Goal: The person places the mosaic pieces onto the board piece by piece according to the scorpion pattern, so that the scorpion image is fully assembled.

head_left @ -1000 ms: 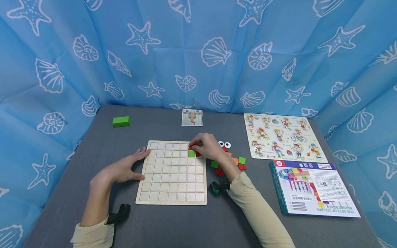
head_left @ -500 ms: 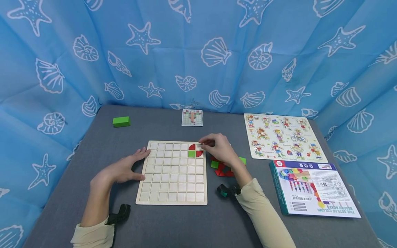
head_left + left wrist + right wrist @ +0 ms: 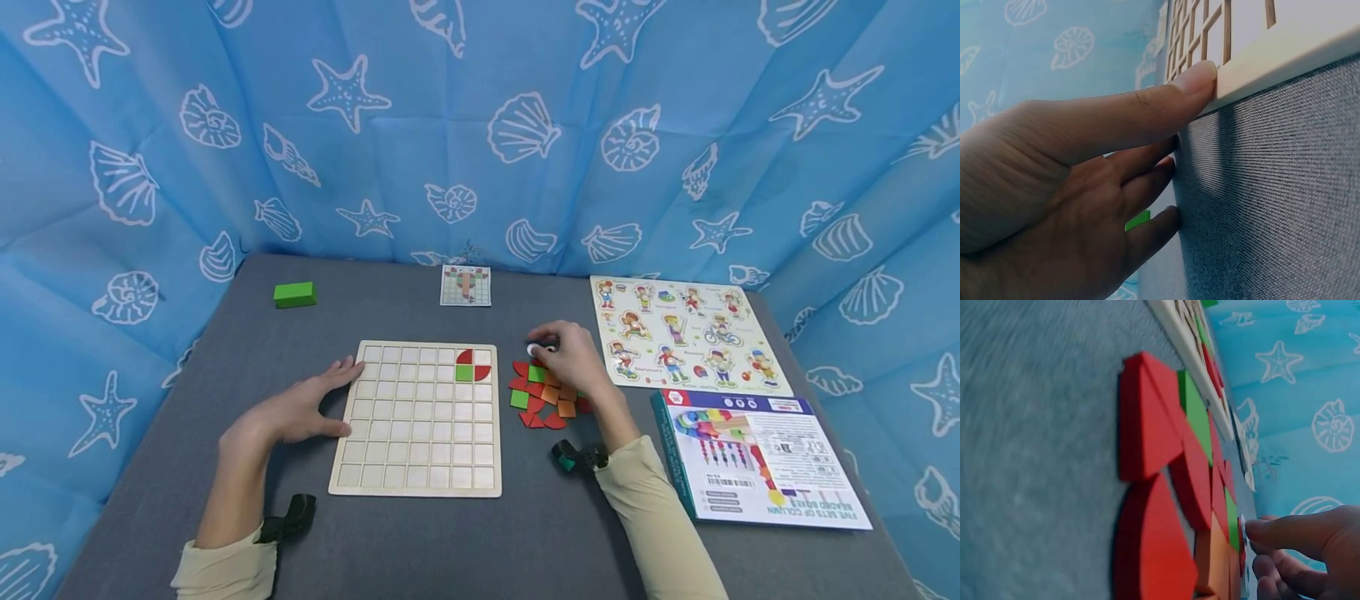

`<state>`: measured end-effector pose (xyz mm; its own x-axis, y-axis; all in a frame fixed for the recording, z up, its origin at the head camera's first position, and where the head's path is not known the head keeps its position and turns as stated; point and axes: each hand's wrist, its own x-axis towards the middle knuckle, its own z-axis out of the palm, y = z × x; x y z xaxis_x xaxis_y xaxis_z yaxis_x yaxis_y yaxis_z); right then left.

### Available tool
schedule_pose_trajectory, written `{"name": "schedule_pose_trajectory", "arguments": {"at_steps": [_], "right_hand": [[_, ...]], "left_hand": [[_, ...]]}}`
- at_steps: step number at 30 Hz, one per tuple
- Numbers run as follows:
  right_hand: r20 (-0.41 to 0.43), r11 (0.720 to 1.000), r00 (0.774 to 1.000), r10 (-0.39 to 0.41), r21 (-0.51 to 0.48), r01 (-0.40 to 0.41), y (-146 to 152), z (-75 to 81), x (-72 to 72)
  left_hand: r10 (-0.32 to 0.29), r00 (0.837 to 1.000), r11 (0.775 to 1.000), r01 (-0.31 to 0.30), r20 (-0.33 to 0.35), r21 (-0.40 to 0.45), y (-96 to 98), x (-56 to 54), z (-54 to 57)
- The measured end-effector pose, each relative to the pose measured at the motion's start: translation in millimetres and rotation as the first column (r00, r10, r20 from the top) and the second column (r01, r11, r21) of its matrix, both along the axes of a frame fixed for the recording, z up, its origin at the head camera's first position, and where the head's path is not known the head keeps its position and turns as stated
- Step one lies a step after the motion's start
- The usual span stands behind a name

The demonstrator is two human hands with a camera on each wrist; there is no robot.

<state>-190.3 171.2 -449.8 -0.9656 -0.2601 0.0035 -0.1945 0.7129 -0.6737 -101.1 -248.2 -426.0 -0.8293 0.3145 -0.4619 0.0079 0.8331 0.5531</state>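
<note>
A wooden grid board lies at mid-table. Near its upper right corner sit a green square and two red quarter-round blocks. My left hand rests along the left edge, fingers spread; the thumb touches the rim in the left wrist view. Right of the board, my right hand pinches a white eye disc at the top of the loose block pile. A second eye is mostly hidden behind the fingers. The pile holds several red blocks, green squares and orange squares.
A small pattern card lies behind the board. A green block stands at the back left. On the right are a picture puzzle board and a boxed toy. A blue curtain surrounds the table.
After leaving a red quarter-round block on the board, my right hand has moved right to the pile and taken hold of an eye disc. My left hand has stayed at the board's edge.
</note>
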Motion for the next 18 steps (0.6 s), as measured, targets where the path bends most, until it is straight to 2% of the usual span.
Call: {"name": "schedule_pose_trajectory", "arguments": {"at_steps": [10,14,18], "right_hand": [[0.07,0.998,0.998,-0.006,0.067,0.002,5.3,-2.2,-9.8],[0.074,0.999,0.997,0.011,0.05,-0.014,5.7,-0.6,-10.5],[0.09,1.0,0.996,0.021,-0.016,-0.02,6.4,1.6,-9.6]], "left_hand": [[0.005,1.0,1.0,-0.005,0.002,-0.001,-1.1,-0.4,-2.8],[0.008,1.0,1.0,-0.008,0.002,-0.003,-0.9,-0.7,-3.2],[0.008,1.0,1.0,-0.008,0.002,0.004,-0.5,-0.7,-3.0]]}}
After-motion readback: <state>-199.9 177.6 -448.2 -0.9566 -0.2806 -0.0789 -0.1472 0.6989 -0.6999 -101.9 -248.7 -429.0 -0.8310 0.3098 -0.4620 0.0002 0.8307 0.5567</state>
